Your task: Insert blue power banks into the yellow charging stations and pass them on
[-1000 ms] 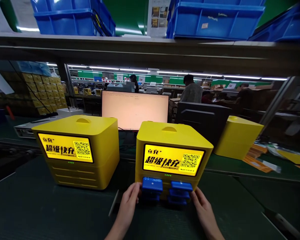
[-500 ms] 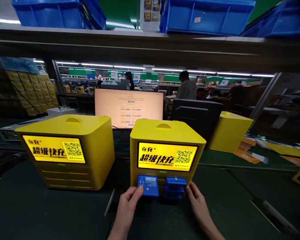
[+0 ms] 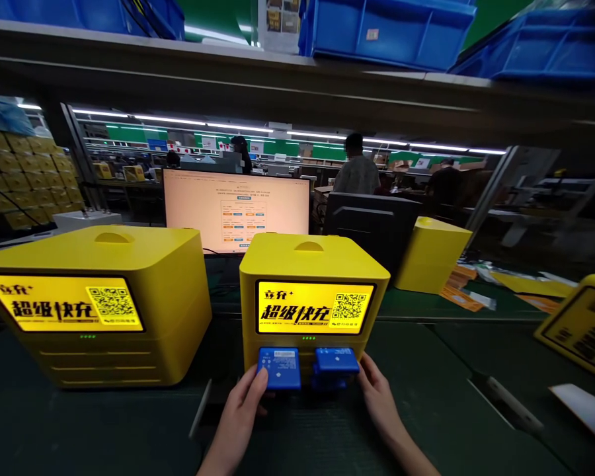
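A yellow power bank station (image 3: 315, 261) with a lit screen stands in front of me, blue power banks sticking out of its lower slots. My left hand (image 3: 242, 400) pinches the left power bank (image 3: 279, 370), thumb on its top face and fingers beneath. On the other side, my right hand (image 3: 377, 390) is closed at the edge of the upper right power bank (image 3: 337, 360), its fingers partly hidden. Below that one, more blue power bank ends (image 3: 330, 381) show in shadow.
A second lit yellow station (image 3: 178, 317) stands at left, with its slot fronts flush. Behind are a monitor (image 3: 238, 205), a black panel (image 3: 371, 225) and another yellow housing (image 3: 434, 254). A yellow unit (image 3: 582, 324) lies at right. Blue bins (image 3: 387, 33) sit on the overhead shelf.
The upper right power bank now sticks out farther from its slot, with my right hand at its edge. My left hand keeps its pinch. The whole view has shifted, moving the scene leftward.
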### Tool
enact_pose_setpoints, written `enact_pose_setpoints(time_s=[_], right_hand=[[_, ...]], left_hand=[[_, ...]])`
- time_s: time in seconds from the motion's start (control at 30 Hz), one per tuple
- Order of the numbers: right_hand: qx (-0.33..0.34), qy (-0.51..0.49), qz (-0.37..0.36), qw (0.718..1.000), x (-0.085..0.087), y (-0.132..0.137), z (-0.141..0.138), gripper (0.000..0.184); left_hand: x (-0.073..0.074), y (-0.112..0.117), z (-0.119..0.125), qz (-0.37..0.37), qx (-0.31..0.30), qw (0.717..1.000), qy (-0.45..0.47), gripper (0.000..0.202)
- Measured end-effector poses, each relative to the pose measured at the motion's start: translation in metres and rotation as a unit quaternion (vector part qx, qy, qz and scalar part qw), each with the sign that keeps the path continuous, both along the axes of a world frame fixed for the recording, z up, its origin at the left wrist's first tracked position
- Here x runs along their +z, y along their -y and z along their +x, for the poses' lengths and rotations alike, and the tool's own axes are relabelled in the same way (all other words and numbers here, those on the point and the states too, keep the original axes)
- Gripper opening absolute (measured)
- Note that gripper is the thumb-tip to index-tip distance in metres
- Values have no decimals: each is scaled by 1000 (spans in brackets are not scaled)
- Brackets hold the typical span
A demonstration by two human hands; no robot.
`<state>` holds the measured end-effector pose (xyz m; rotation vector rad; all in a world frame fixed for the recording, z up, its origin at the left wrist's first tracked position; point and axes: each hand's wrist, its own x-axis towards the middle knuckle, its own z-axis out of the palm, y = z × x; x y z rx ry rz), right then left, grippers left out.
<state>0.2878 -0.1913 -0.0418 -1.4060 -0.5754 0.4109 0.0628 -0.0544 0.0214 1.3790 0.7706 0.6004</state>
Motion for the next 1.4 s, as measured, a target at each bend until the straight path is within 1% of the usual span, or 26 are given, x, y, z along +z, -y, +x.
enact_pose_setpoints(time_s=[0.13, 0.2, 0.37, 0.43, 0.53, 0.6, 0.67, 0.73, 0.8, 0.87, 0.93, 1.03, 1.13, 1.2, 1.23, 1.27, 1.33, 1.4], right_hand=[[-12, -5, -16, 1000, 3, 1, -1, 67], [-16, -3, -21, 1000, 4, 1, -1, 70], [-15, 1, -22, 1000, 4, 2, -1, 68], [-13, -4, -28, 1000, 3, 2, 0, 69], [-11, -7, -31, 999, 0, 2, 1, 69], [-10, -3, -27, 1000, -1, 2, 2, 68], [-7, 2, -20, 1000, -2, 2, 1, 66], [-8, 8, -17, 1000, 0, 2, 1, 63], [-14, 15, -16, 1000, 1, 2, 0, 61], [-21, 21, -16, 999, 3, 2, -1, 61], [-23, 21, -17, 999, 5, 1, -1, 62], [-21, 17, -19, 999, 4, 2, -1, 63], [-16, 13, -19, 1000, 2, 2, 0, 64], [-12, 10, -19, 1000, 0, 2, 1, 64], [-9, 9, -19, 1000, 0, 2, 1, 64], [-6, 9, -18, 1000, -1, 2, 1, 64], [0, 6, -15, 1000, -1, 2, 2, 63], [-3, 2, -16, 1000, -2, 2, 2, 63]], left_hand=[[11, 3, -2, -4, -17, 1000, -4, 82], [12, 3, -2, -7, -17, 1000, -4, 84], [7, 1, -1, -3, -22, 1000, 4, 79], [10, 2, -1, -6, -21, 1000, 1, 80], [18, 5, -1, -10, -19, 1000, -6, 81], [22, 6, -2, -3, -26, 1000, -4, 77], [22, 7, -3, 16, -26, 1000, -5, 68], [19, 7, -3, 23, 11, 1000, -10, 63], [14, 7, -2, 2, 52, 999, -10, 62], [9, 7, 0, -13, 64, 998, 0, 54], [4, 6, 3, -6, 58, 998, 17, 43], [-1, 1, 3, -5, 37, 999, 20, 39], [-3, -7, -3, 29, -11, 999, -40, 35], [-4, -11, -7, 49, -36, 994, -87, 41], [-6, -12, -8, 36, -42, 994, -96, 46], [-10, -13, -7, 8, -42, 995, -91, 53], [-20, -12, -2, -70, -24, 996, -48, 65], [-34, -11, 3, -127, 2, 992, 3, 70]])
